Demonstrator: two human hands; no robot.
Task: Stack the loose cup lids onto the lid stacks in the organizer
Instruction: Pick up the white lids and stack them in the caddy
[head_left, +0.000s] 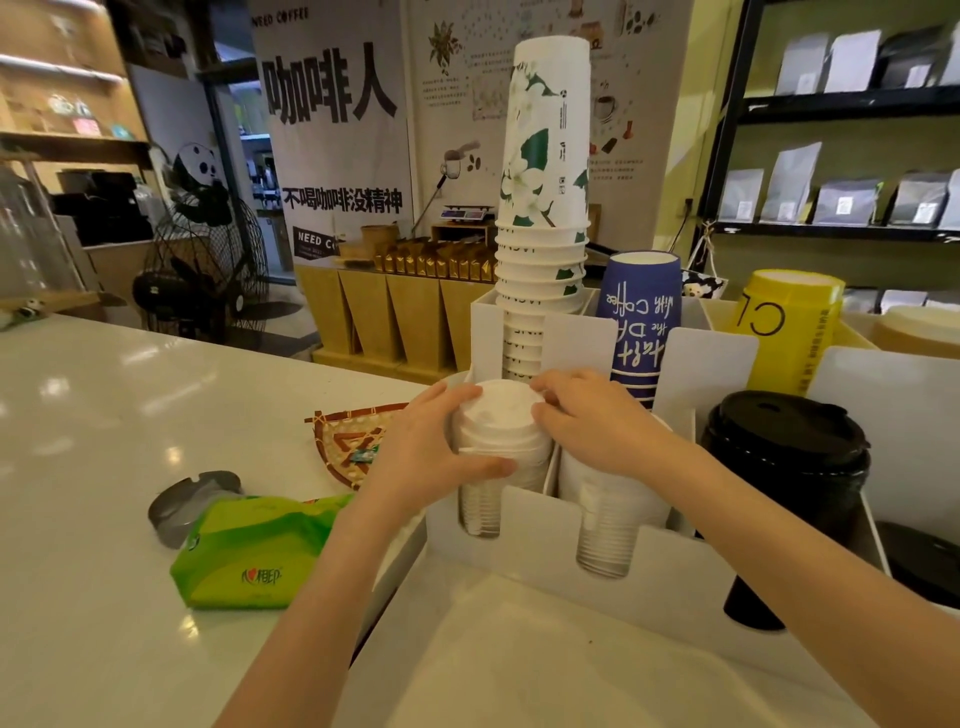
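**White lid stack, leftmost front slot of organizer, both hands on it**

Item 1. Stack of white cup lids (498, 441), standing upright in the leftmost front compartment of the white organizer (524, 551). Its top lid rises above the compartment wall; the ribbed lower lids show through the cut-out in the front panel.

Item 2. Left hand (436, 452), wrapped around the left side of the stack, thumb lying across the front of the lids, fingers curled over the upper rim. It grasps the stack.

Item 3. Right hand (587, 415), laid against the right side and top edge of the same stack, fingertips touching the top lid, thumb pressed to the lid's side. Whether it pinches a separate loose lid cannot be told.

Item 4. Second white lid stack (608, 519), in the next compartment to the right, lower, partly hidden under the right forearm.

Item 5. Black lid stack (789, 467), further right in the front row, taller than the white ones.

Item 6. Rear row of the organizer: inverted white floral paper cups (545, 208) in a tall column, blue paper cups (641, 317), yellow paper cups (789, 327).

Item 7. White counter (104, 441) to the left of the organizer, bearing a woven bamboo tray (353, 441), a green tissue pack (249, 556) and, just behind the pack, a grey lid-shaped piece (182, 504).
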